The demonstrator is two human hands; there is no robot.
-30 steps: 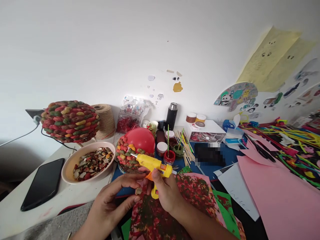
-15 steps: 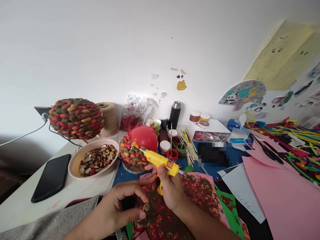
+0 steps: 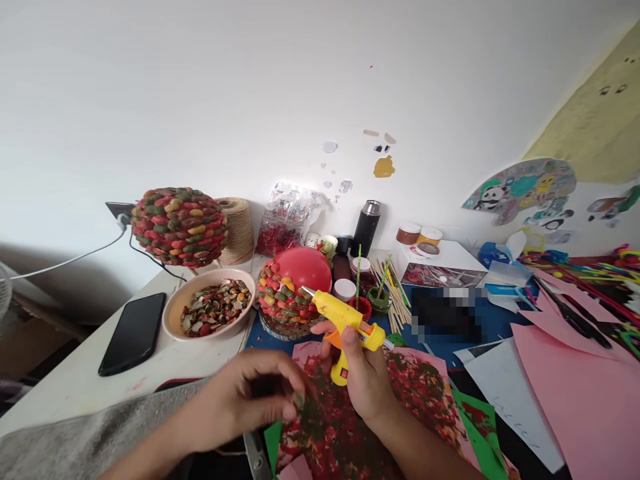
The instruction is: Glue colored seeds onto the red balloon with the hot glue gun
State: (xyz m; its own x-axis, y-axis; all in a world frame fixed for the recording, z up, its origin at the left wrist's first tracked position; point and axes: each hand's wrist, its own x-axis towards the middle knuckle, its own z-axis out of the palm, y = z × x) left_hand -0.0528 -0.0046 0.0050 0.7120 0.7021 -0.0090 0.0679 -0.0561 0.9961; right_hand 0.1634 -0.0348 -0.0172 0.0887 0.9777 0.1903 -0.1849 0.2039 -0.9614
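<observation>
My left hand point(image 3: 250, 400) pinches a small dark painted shell piece point(image 3: 299, 399) between thumb and fingertips, low over the paint-stained pink paper point(image 3: 340, 427). Wrapped round the handle of a yellow glue gun point(image 3: 345, 319) is my right hand point(image 3: 363, 373); the gun's nozzle points up and left. Just beyond the nozzle sits a red balloon point(image 3: 306, 268), its lower left part covered with painted shell pieces point(image 3: 280, 300). A pale bowl point(image 3: 173, 319) of loose painted pieces stands left of the balloon.
A finished-looking ball of painted pieces point(image 3: 180, 227) stands at the back left by a twine spool point(image 3: 237, 230). A black phone point(image 3: 133, 333) lies left. Paint jars point(image 3: 380, 300), sticks and a black flask point(image 3: 367, 229) stand behind; pink sheets point(image 3: 575, 393) lie right.
The view has turned left, so things appear further right. My left hand's fingers have closed in more around the small piece, and the glue gun stands farther from my left hand.
</observation>
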